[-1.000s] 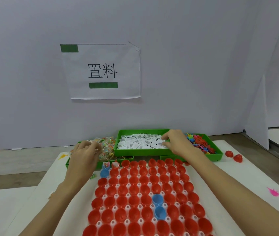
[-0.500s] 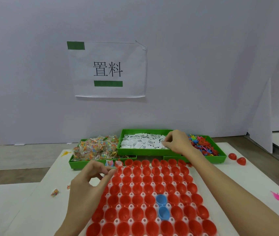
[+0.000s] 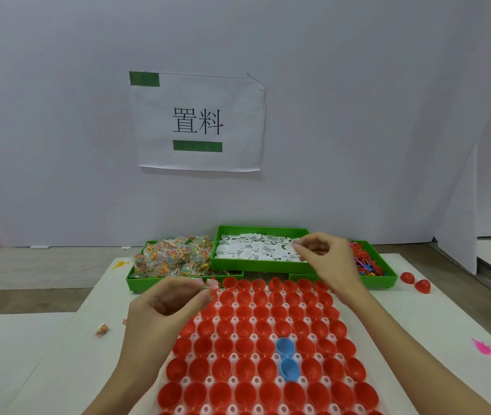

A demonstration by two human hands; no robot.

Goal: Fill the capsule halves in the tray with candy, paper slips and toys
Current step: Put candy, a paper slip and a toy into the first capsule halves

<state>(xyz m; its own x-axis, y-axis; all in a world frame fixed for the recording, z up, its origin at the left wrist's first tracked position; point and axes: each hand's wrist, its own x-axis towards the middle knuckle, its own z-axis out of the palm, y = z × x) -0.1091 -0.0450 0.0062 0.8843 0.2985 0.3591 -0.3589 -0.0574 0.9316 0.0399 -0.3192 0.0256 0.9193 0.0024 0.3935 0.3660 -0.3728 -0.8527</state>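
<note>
Where fingers curl, candy (image 3: 208,285) pinched in left hand (image 3: 168,307)

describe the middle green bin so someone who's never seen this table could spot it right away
Below the paper sign on the wall, three green bins line the table's far edge. The middle bin stands higher, overlapping the other two. It alone holds white paper slips; its neighbours hold candy packets and coloured toys.

Glossy red plastic capsule halves (image 3: 263,329), shiny green plastic bins (image 3: 260,267), crinkly clear candy wrappers (image 3: 172,259), matt paper slips (image 3: 254,250)
</note>
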